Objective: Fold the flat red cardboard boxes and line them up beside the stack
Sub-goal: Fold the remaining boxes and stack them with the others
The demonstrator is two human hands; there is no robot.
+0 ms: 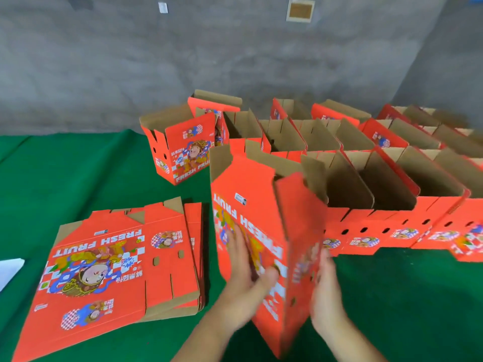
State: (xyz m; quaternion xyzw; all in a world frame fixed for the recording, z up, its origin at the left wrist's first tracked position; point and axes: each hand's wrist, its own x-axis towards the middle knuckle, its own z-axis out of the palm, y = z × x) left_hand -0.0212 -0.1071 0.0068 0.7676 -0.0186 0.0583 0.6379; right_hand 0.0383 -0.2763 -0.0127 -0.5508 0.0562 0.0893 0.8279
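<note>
At lower centre, the half-opened red fruit box (264,231) stood upright between both flat, unclenched palms, left hand (245,267) on its printed face, right hand (326,291) on its narrow side, the flat stack (104,270) lower left.

Open green worktop (78,165) lies far left — a hand could pass freely there, between the flat stack (109,270) near left and the lone folded box (180,150) beyond it. The rows of folded boxes (366,173) wall off the right and far side. A half-opened box (264,231) stands in the middle; only a narrow green lane separates it from the stack — bare cloth lies near right.
</note>
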